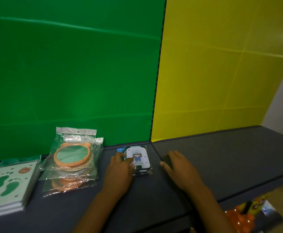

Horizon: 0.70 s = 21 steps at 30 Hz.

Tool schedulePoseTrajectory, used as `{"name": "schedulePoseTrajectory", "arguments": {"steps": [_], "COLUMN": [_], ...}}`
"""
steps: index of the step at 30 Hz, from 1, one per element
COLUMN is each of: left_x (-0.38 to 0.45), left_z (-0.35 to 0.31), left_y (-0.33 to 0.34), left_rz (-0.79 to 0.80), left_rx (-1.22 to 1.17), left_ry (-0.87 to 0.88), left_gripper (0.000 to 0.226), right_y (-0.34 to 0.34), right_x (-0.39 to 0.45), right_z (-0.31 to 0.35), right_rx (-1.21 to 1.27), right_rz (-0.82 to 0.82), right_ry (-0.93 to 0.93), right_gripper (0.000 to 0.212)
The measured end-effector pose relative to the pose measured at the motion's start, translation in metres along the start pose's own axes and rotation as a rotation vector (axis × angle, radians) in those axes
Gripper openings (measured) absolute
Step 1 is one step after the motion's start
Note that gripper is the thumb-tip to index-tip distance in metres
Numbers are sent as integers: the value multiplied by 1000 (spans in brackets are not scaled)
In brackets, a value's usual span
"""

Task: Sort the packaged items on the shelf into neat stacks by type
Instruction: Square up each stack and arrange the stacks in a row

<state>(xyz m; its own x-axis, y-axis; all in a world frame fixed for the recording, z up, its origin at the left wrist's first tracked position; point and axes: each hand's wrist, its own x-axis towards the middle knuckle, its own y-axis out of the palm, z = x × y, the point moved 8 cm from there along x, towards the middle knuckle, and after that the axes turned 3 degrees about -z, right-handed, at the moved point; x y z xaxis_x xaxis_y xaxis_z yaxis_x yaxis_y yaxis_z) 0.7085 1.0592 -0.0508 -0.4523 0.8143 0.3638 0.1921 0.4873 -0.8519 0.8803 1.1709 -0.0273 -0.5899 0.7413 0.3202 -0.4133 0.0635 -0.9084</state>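
As left hand (119,167) rests fingers on small white cartoon-printed bagged cards stack (138,159) | right hand (179,167) flat, empty | light, slippery; grip side edges.

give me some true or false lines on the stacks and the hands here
1. The left hand touches the card stack. True.
2. The right hand holds a mirror. False: it lies flat on the shelf, holding nothing.
3. The mirror stack sits between the footprint packs and the card stack. True.
4. The wall behind the mirrors is yellow. False: it is green; the yellow panel is further right.
5. The top card shows a cartoon figure. True.
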Motion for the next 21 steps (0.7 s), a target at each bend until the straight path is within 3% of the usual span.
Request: {"name": "schedulePoseTrajectory", "arguments": {"steps": [10, 21], "left_x": [-17, -92], "left_z": [0, 90], "left_y": [-85, -190], "left_rz": [-202, -267], "left_rx": [182, 335], "left_ry": [129, 12], "left_gripper": [39, 46], "right_y": [-30, -40], "right_x": [-18, -45], "right_z": [38, 176], "right_rx": [-71, -33], "right_rz": [-64, -181], "right_ry": [-43, -211], "right_gripper": [45, 48]}}
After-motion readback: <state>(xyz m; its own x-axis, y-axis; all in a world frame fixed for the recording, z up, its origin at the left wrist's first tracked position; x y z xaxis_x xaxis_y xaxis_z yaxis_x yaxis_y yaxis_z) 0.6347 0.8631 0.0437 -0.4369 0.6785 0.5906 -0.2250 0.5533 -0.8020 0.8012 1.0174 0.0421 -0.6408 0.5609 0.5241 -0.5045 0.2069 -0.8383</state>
